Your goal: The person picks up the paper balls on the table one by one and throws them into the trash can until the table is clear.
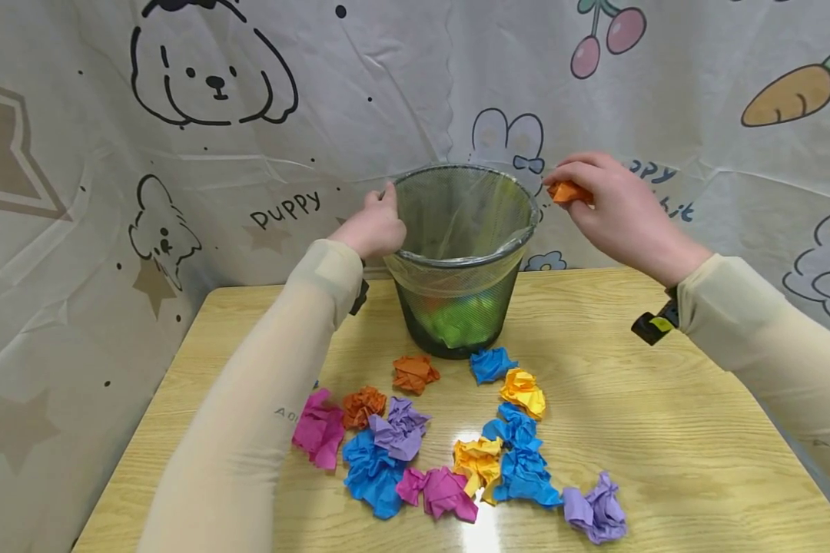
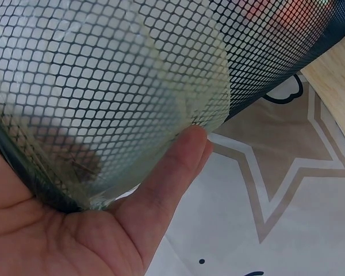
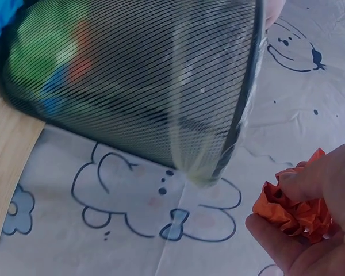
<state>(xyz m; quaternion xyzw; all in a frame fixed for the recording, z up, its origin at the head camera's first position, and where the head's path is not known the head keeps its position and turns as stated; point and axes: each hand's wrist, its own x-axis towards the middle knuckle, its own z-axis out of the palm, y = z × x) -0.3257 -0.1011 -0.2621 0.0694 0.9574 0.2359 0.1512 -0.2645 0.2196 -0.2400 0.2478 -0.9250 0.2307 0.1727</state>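
A black mesh wastebasket (image 1: 456, 307) lined with a clear plastic bag (image 1: 470, 207) stands upright at the back of the table. My left hand (image 1: 376, 226) grips its rim on the left side; in the left wrist view the thumb (image 2: 175, 167) lies along the outside of the mesh over the folded liner. To the right of the rim, and apart from it, my right hand (image 1: 612, 203) holds a crumpled orange paper ball (image 1: 569, 192). Fingers and thumb pinch this ball (image 3: 293, 210) in the right wrist view. Green and red crumpled paper (image 1: 466, 319) shows through the mesh at the bottom.
Several crumpled paper balls lie on the wooden table (image 1: 664, 415) in front of the basket: orange (image 1: 415, 374), blue (image 1: 493, 365), yellow (image 1: 523, 393), pink (image 1: 446, 494) and purple (image 1: 596, 511). My left sleeve partly covers a pink ball (image 1: 320, 430). A printed cloth (image 1: 387, 92) hangs close behind.
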